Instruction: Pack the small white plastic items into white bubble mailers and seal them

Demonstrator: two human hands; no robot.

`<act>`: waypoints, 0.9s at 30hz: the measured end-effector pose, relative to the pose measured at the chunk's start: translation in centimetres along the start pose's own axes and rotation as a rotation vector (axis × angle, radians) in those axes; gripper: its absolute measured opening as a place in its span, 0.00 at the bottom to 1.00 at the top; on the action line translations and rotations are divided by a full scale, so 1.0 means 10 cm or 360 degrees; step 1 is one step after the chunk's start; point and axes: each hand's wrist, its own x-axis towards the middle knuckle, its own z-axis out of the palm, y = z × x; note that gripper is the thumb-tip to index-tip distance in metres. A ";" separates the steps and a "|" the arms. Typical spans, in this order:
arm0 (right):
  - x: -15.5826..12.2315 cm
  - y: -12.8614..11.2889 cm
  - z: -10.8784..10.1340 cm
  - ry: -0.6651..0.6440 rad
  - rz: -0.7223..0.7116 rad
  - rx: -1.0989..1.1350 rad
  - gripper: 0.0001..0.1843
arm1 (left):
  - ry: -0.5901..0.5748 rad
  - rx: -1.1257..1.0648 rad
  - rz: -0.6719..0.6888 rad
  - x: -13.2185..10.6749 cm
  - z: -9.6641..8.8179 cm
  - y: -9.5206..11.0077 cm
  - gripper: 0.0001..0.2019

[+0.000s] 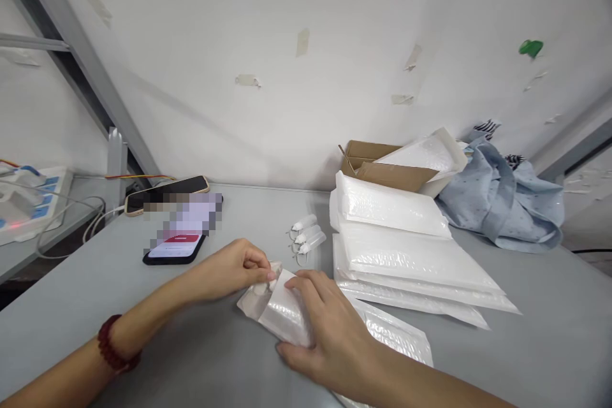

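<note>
A small white bubble mailer lies at a slant near the front of the table, with its flap end toward the left. At that flap end, my left hand is closed in a pinch on the edge. My right hand grips the mailer's body, fingers on top and thumb at the near side. Just beyond the hands is a group of small white squeeze bottles with thin rings at their tips. Another white bubble mailer lies partly under my right hand and forearm.
To the right is a stack of larger bubble mailers. Behind it stands an open cardboard box holding more mailers, beside a light blue cloth bag. Two phones, one lit and one dark, lie left, near a power strip.
</note>
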 end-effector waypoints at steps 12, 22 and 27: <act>0.16 0.15 -0.16 0.0046 0.0214 0.0136 0.13 | 0.0122 0.0057 -0.0037 -0.03 0.05 0.06 0.16; 0.17 0.19 -0.09 0.0189 0.0237 0.0189 0.09 | 0.0431 0.0299 0.0038 -0.09 0.11 0.14 0.11; 0.15 0.17 -0.07 0.0257 0.0221 0.0208 0.10 | 0.0196 0.0294 0.0098 -0.20 0.14 0.23 0.23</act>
